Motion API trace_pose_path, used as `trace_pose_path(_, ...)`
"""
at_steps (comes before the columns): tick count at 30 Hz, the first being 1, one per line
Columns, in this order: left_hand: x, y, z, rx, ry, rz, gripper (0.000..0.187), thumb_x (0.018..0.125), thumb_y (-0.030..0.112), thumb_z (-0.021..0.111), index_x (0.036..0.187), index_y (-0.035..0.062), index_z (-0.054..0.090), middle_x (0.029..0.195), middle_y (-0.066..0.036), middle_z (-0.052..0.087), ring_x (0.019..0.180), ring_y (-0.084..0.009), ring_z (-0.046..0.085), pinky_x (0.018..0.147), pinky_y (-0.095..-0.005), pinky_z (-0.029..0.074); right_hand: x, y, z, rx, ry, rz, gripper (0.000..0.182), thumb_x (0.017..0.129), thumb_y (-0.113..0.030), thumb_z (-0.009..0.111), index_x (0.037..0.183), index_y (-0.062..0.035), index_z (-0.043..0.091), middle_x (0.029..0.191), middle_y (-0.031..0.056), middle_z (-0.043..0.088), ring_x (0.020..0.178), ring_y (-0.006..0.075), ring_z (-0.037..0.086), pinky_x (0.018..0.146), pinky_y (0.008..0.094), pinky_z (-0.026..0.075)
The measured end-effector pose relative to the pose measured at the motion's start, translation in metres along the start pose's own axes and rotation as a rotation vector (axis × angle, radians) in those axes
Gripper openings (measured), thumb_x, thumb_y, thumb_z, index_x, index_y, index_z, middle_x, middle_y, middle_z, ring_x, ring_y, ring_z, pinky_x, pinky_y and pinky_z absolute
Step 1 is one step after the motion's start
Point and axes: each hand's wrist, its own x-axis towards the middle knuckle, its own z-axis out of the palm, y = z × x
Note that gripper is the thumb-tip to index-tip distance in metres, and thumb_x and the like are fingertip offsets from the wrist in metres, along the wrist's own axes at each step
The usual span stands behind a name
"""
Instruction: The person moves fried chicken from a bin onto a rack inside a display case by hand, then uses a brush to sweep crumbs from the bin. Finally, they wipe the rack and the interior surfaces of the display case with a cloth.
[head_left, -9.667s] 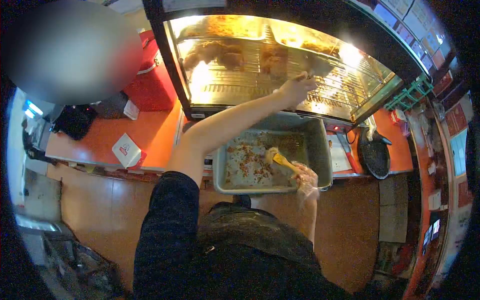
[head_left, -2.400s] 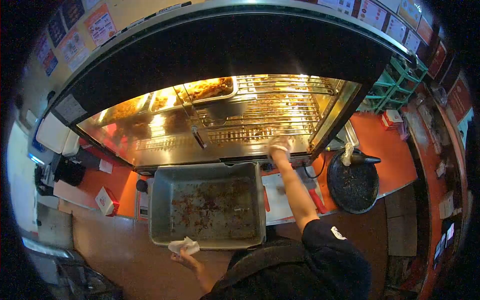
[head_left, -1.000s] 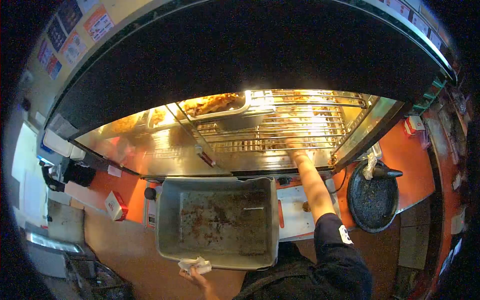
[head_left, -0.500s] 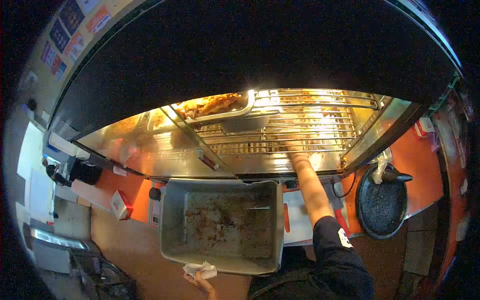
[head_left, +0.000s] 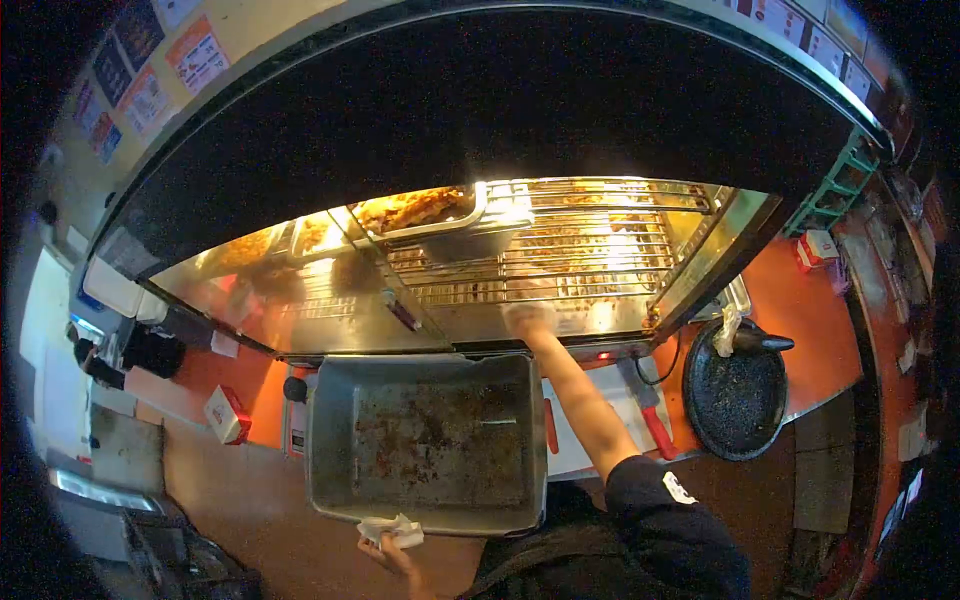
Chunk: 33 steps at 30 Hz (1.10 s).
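My left hand (head_left: 390, 553) is closed around a crumpled white paper towel (head_left: 393, 530) at the near rim of a grey plastic tub (head_left: 330, 490). Dark brown crumbs and stains cover the tub's floor. My right hand (head_left: 527, 318) reaches into the lit heated display cabinet (head_left: 465, 325), low over its metal floor below the wire rack (head_left: 590, 262). Glare and blur hide its fingers, so I cannot tell what it holds. Left of the rack, a metal tray (head_left: 478, 215) of browned fried food (head_left: 415, 208) rests inside the cabinet.
Right of the tub lie a white board (head_left: 580, 450) and red-handled tools (head_left: 658, 432). A black oval pan (head_left: 738, 400) stands farther right on the orange counter (head_left: 810, 330). Red-and-white boxes sit at the left (head_left: 228, 414) and right (head_left: 817, 250). A person (head_left: 95, 360) is at far left.
My right hand has moved left and back toward the cabinet's front edge, lower than the rack. The camera view has shifted a little. My left hand still holds the paper towel at the tub rim.
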Motion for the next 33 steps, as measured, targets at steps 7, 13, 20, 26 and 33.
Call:
trace_pose_path(7,0.014,-0.028,-0.013,0.07,-0.043,0.164,0.039,0.075,0.015,0.051,0.109,0.0003,0.04,0.099,-0.015,0.046,0.086,-0.0276,0.054,0.074,-0.0377,0.05,-0.003,0.004,0.009,-0.043,-0.037,-0.083,0.017,0.082,-0.021,0.049,0.077,-0.0123,0.063,0.071,0.0069,0.064,0.07,0.0216,0.062,0.063,0.0383,0.051)
trace_pose_path(13,0.003,-0.012,-0.011,0.017,-0.092,0.077,0.035,0.076,0.011,0.049,0.109,0.0001,0.04,0.1,-0.016,0.047,0.088,-0.0276,0.054,0.075,-0.0386,0.049,0.0,-0.049,0.003,0.027,-0.071,0.029,0.025,0.084,-0.035,0.048,0.083,-0.0243,0.071,0.08,0.0045,0.069,0.085,0.0234,0.066,0.078,0.0444,0.05)
trace_pose_path(20,-0.009,-0.005,-0.011,-0.009,-0.112,0.064,0.038,0.076,0.011,0.05,0.111,0.003,0.039,0.103,-0.016,0.048,0.091,-0.0265,0.053,0.076,-0.0381,0.048,0.01,0.008,0.046,-0.106,0.238,-0.128,0.017,0.078,-0.025,0.05,0.082,-0.0114,0.06,0.081,0.0083,0.062,0.072,0.0251,0.06,0.066,0.0447,0.046)
trace_pose_path(26,-0.003,-0.018,-0.009,0.022,-0.085,0.106,0.036,0.076,0.011,0.05,0.11,0.0025,0.038,0.103,-0.016,0.048,0.09,-0.0257,0.052,0.077,-0.0372,0.047,0.027,-0.063,-0.027,-0.115,-0.075,-0.163,0.04,0.087,-0.027,0.042,0.12,-0.0067,0.054,0.112,0.0149,0.061,0.097,0.0292,0.06,0.085,0.0462,0.046)
trace_pose_path(33,0.001,-0.034,-0.021,-0.063,-0.101,0.086,0.037,0.075,0.009,0.05,0.109,0.0004,0.038,0.1,-0.015,0.047,0.085,-0.0259,0.052,0.075,-0.0365,0.046,0.011,-0.076,-0.074,0.028,-0.616,0.056,0.044,0.087,-0.037,0.041,0.117,-0.0125,0.059,0.12,0.0149,0.057,0.111,0.032,0.056,0.086,0.0442,0.047)
